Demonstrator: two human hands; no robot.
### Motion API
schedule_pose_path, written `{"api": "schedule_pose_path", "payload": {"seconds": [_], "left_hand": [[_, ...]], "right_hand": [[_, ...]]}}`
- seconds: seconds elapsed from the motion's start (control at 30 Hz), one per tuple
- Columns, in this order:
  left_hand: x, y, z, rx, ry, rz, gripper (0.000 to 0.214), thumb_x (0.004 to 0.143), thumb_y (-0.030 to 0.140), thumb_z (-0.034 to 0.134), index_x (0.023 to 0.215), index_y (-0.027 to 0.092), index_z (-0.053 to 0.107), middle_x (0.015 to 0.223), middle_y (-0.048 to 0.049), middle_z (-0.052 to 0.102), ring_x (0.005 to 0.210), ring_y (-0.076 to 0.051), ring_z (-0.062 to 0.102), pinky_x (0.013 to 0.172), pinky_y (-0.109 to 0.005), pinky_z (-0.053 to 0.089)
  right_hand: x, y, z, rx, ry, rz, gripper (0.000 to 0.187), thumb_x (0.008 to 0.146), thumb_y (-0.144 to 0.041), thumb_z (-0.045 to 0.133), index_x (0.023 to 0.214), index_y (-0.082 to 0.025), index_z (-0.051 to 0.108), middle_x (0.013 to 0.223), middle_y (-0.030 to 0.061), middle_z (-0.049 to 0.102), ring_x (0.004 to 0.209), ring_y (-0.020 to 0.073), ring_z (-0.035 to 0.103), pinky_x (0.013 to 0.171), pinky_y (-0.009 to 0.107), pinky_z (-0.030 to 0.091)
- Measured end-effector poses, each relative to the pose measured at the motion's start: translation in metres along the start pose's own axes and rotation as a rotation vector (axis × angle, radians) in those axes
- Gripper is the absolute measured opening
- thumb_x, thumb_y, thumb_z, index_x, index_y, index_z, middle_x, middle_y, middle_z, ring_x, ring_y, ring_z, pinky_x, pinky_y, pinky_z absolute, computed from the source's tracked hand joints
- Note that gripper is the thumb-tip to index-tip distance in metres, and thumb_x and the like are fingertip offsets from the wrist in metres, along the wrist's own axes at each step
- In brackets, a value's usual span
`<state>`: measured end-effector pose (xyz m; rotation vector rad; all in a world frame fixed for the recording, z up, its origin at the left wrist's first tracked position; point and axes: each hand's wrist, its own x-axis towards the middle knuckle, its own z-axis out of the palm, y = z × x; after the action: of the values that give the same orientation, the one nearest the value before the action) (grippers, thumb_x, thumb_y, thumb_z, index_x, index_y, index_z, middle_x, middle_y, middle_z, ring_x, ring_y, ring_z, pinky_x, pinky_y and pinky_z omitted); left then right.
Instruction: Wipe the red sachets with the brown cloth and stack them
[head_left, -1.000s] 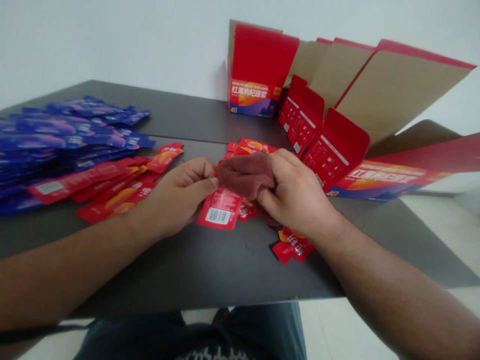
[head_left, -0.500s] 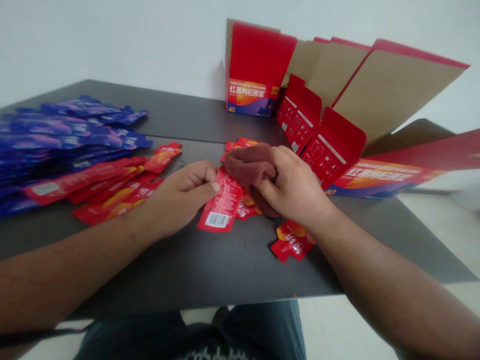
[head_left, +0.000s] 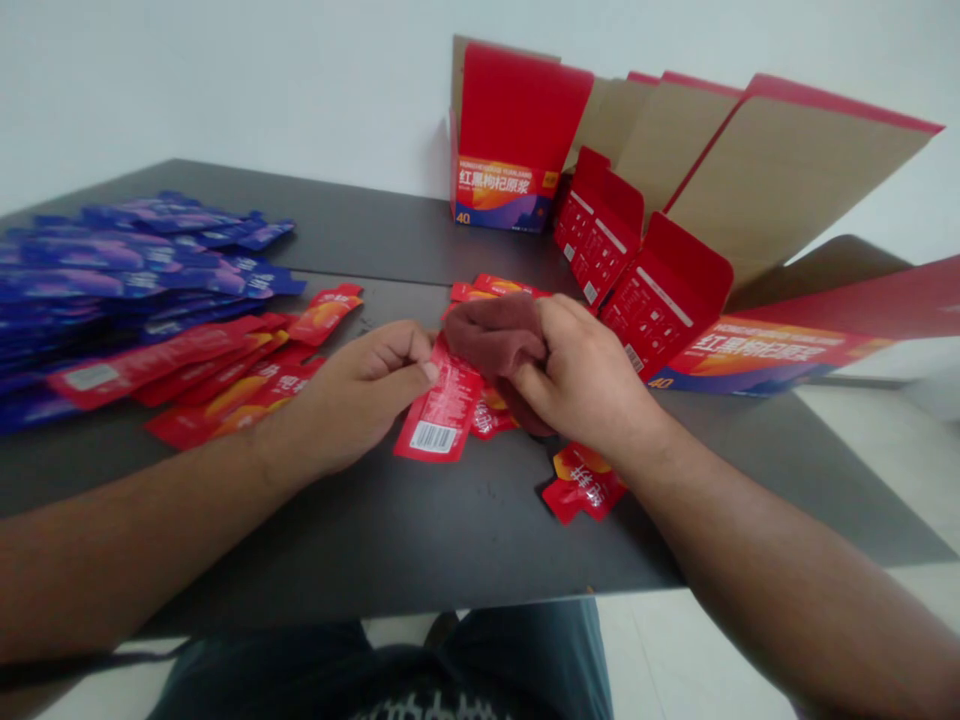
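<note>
My left hand (head_left: 360,395) pinches the upper edge of a red sachet (head_left: 442,410) whose barcode end points toward me. My right hand (head_left: 589,380) is closed on a dark red cloth (head_left: 491,335) and presses it against the top of that sachet. Under and behind the hands lie a few more red sachets (head_left: 495,288) on the dark table (head_left: 420,530). Another red sachet (head_left: 585,485) lies below my right wrist.
A row of red sachets (head_left: 225,375) and a large heap of blue sachets (head_left: 127,265) fill the left of the table. Open red cartons (head_left: 502,150) stand at the back, with more flattened cartons (head_left: 750,345) on the right. The table's front edge is near my lap.
The cloth in my right hand has slid slightly along the sachet's top. My left hand has kept its pinch on the sachet and hardly moved.
</note>
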<state>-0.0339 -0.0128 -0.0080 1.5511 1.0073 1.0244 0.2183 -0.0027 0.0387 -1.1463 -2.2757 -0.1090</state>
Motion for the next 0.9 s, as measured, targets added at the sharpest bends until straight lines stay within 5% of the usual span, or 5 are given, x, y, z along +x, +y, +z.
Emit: {"api": "schedule_pose_path", "payload": {"seconds": [0.33,0.47,0.63,0.77,0.9], "left_hand": [[-0.0005,0.0012,0.0009,-0.107,0.004,-0.042,0.018,0.099,0.025,0.069,0.087,0.022,0.056,0.071,0.0055,0.059,0.059,-0.012,0.052,0.056,-0.024,0.039],[0.0004,-0.0004,0.0011,-0.133,-0.019,-0.078,0.014,0.097,0.027,0.074,0.093,0.022,0.062,0.080,0.0034,0.068,0.067,-0.014,0.061,0.060,-0.025,0.044],[0.0013,0.0016,0.0013,-0.180,0.002,-0.069,0.020,0.097,0.026,0.071,0.084,0.022,0.057,0.069,0.0058,0.058,0.056,-0.011,0.051,0.055,-0.023,0.039],[0.0016,0.0031,0.0022,-0.193,-0.004,-0.100,0.023,0.095,0.031,0.077,0.086,0.022,0.058,0.075,0.0038,0.067,0.061,-0.013,0.057,0.056,-0.024,0.041],[0.0013,0.0061,0.0045,-0.232,0.037,-0.089,0.023,0.093,0.026,0.075,0.082,0.022,0.056,0.068,0.0056,0.059,0.055,-0.011,0.051,0.053,-0.023,0.039]], "right_hand": [[-0.0005,-0.0007,0.0014,0.020,0.008,-0.015,0.012,0.090,-0.020,0.062,0.101,-0.023,0.057,0.107,0.0125,0.073,0.102,0.0302,0.069,0.090,0.045,0.060],[-0.0018,-0.0017,0.0006,0.051,-0.097,-0.094,0.016,0.089,-0.019,0.062,0.104,-0.023,0.058,0.109,0.0110,0.072,0.099,0.0284,0.068,0.087,0.043,0.059],[-0.0010,-0.0009,0.0006,-0.008,-0.025,0.009,0.012,0.092,-0.023,0.063,0.103,-0.023,0.058,0.107,0.0115,0.072,0.100,0.0300,0.068,0.088,0.044,0.058],[-0.0012,-0.0022,0.0004,0.030,-0.113,-0.065,0.015,0.091,-0.022,0.062,0.105,-0.023,0.059,0.109,0.0111,0.072,0.099,0.0292,0.067,0.087,0.043,0.058],[-0.0029,-0.0052,-0.0011,0.021,-0.059,-0.015,0.011,0.093,-0.023,0.060,0.104,-0.021,0.059,0.107,0.0121,0.071,0.099,0.0296,0.067,0.087,0.043,0.056]]}}
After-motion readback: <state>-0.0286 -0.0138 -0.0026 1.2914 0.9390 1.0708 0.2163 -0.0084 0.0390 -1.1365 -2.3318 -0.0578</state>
